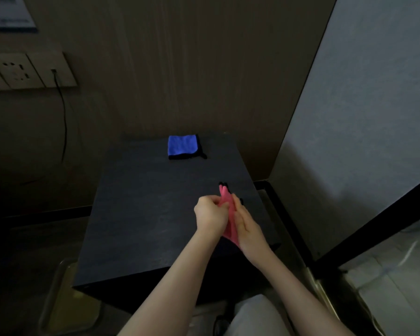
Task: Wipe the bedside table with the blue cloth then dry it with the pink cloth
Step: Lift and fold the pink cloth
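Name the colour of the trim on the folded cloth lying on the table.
Black trim on the blue cloth, head view.

Most of the pink cloth (229,221) is hidden between the left hand (210,215) and right hand (246,225); the wall socket panel (22,71) is cut by the left edge; the notice (9,13) above it is cropped, its print too blurred to read

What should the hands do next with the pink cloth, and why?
Probably spread the pink cloth flat and press it onto the bedside table. Both the left hand and right hand hold it bunched above the top, while the blue cloth lies folded at the back.
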